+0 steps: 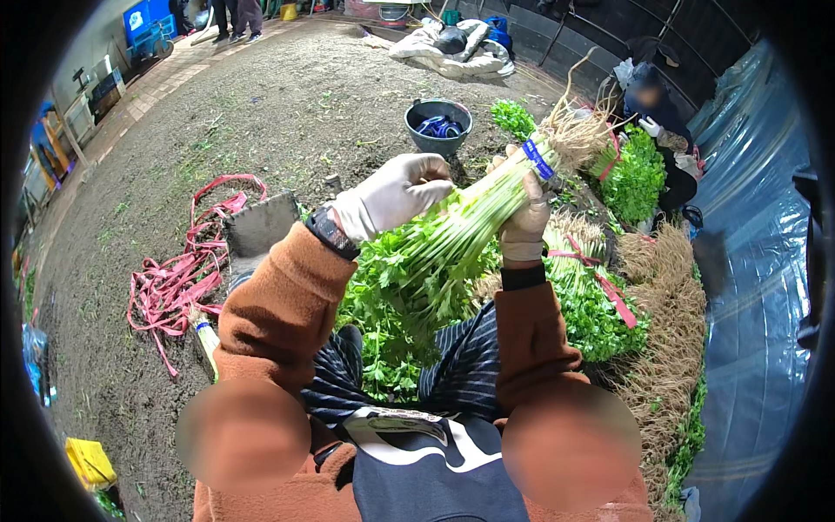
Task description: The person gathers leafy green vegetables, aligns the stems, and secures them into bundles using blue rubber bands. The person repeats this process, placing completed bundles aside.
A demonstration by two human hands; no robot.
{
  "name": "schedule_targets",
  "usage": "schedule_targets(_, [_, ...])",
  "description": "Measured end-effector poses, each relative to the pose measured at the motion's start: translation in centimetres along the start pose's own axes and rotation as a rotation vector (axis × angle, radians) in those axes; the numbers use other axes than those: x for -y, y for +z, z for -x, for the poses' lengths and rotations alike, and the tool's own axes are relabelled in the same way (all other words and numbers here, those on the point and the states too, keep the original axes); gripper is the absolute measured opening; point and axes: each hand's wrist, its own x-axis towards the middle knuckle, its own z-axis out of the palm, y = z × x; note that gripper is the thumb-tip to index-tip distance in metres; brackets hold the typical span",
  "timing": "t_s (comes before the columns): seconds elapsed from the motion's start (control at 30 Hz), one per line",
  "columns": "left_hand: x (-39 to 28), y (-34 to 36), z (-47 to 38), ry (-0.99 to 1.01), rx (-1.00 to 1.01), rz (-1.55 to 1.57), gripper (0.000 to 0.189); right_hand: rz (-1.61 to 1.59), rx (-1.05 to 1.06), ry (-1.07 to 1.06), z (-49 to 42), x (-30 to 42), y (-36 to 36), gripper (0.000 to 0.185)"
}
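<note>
My right hand (527, 218), in a pale glove, grips a bundle of long-stemmed leafy greens (479, 212) from beneath. The bundle slants, its tan roots (577, 134) pointing up and right and its leaves hanging between my knees. A blue printed band (538, 160) wraps the stems just below the roots. My left hand (417, 189), also gloved, has thumb and fingers drawn together at the left edge of the stems. Whether a stalk is pinched there is hard to tell. More loose greens (385, 352) lie under the bundle.
Red-tied bundles (577, 254) and a long row of rooted greens (659, 352) lie at right, beside plastic sheeting (750, 274). A dark bucket (438, 140) holds blue bands. Pink ribbon (176, 280) tangles on the soil at left. Another person (659, 124) sits at far right.
</note>
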Motion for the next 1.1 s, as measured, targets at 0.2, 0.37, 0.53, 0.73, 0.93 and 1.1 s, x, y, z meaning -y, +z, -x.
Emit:
schedule_targets(0.2, [1.4,-1.0,-4.9,0.377,-0.223,0.771,0.017,0.065,0.115,0.171,0.4,-2.4,-0.5,0.052])
schedule_targets(0.37, [-2.7,-4.1,-5.5,0.466,-0.647,1.322,0.021,0.044,0.279,0.182,1.8,-3.5,3.4,0.054])
schedule_targets(0.53, [0.4,-4.8,-3.1,0.252,-0.623,0.619,0.052,0.068,0.218,0.228,2.1,-3.9,2.8,0.054])
schedule_targets(0.73, [8.2,5.7,3.5,0.031,-0.273,0.025,0.113,0.258,-0.026,0.137,1.8,-4.5,3.2,0.043])
schedule_targets(0.93, [10.1,7.0,4.0,-0.085,-0.211,0.148,0.070,0.435,-0.017,0.121,1.9,-3.2,5.1,0.050])
schedule_targets(1.1, [9.3,5.6,4.5,-0.094,0.012,0.264,0.090,0.322,-0.084,0.298,2.0,-3.3,4.5,0.051])
